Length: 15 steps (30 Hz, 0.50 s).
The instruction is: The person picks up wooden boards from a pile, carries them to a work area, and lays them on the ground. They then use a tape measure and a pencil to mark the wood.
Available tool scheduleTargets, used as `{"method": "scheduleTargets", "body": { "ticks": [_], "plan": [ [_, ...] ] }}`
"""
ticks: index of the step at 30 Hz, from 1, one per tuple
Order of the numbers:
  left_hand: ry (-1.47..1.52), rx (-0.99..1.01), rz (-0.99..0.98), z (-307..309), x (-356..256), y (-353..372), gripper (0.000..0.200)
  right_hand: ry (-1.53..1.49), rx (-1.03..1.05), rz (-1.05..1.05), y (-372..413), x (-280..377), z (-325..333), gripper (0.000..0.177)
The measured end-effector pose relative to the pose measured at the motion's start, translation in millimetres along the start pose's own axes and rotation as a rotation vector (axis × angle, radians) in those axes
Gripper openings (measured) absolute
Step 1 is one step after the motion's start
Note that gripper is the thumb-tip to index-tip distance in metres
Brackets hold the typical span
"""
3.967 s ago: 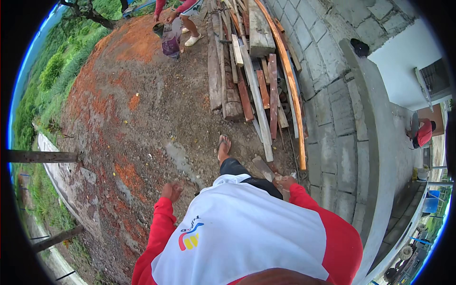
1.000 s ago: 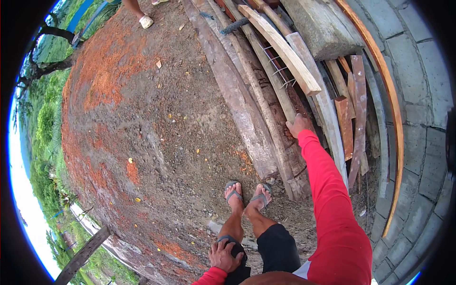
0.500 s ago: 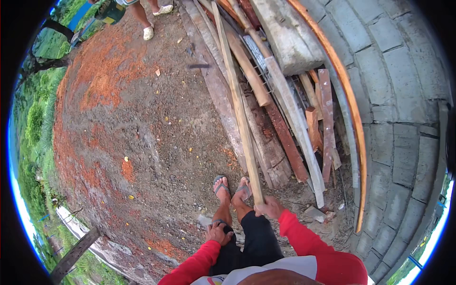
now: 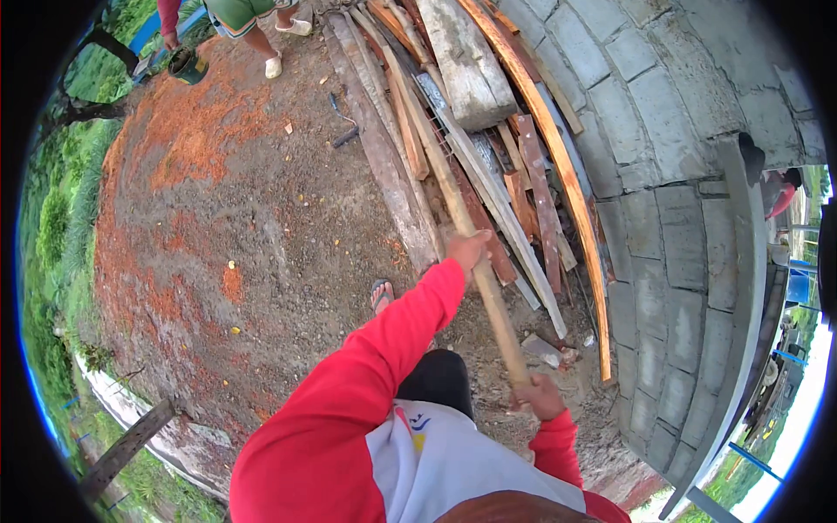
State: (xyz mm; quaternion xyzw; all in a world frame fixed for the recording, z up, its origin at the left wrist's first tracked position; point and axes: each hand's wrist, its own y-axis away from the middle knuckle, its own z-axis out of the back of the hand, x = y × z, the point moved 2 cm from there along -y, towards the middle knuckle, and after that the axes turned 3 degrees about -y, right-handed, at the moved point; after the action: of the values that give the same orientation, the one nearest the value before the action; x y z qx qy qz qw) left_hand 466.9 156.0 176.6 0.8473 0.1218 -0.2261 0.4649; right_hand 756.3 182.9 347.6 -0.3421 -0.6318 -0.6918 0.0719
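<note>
A long pale wooden pole (image 4: 495,305) slants across the middle, from the lumber pile down to my body. My left hand (image 4: 469,251) is wrapped round its middle part. Near the pole's lower end, my right hand (image 4: 540,397) grips it too. Beneath and beside the pole lies a pile of boards, with a reddish-brown board (image 4: 540,187), a long grey board (image 4: 510,209) and a thick pale beam (image 4: 466,74) on it. An orange-brown curved-looking plank (image 4: 571,179) lies along the pile's right side.
A concrete block wall (image 4: 667,227) rises on the right, with another person (image 4: 780,193) beyond it. At the top left, a co-worker's legs (image 4: 259,39) stand near a dark bucket (image 4: 187,66). A paint roller (image 4: 345,135) lies on the ground. A wooden post (image 4: 131,444) stands lower left.
My left hand has left my knee and taken hold of the pole. The pole's lower end has moved right and down with my right hand. The co-worker's bucket has moved lower.
</note>
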Motion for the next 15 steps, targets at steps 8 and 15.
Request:
{"method": "scheduleTargets", "body": {
  "ticks": [8,15],
  "plan": [
    [0.285,0.409,0.344,-138,83,150,0.033,-0.454,-0.39,0.456,187,14,93,0.07],
    [-1.11,0.586,-0.141,-79,-9,159,0.059,0.222,-0.87,0.625,248,56,101,0.045]
  ]
}}
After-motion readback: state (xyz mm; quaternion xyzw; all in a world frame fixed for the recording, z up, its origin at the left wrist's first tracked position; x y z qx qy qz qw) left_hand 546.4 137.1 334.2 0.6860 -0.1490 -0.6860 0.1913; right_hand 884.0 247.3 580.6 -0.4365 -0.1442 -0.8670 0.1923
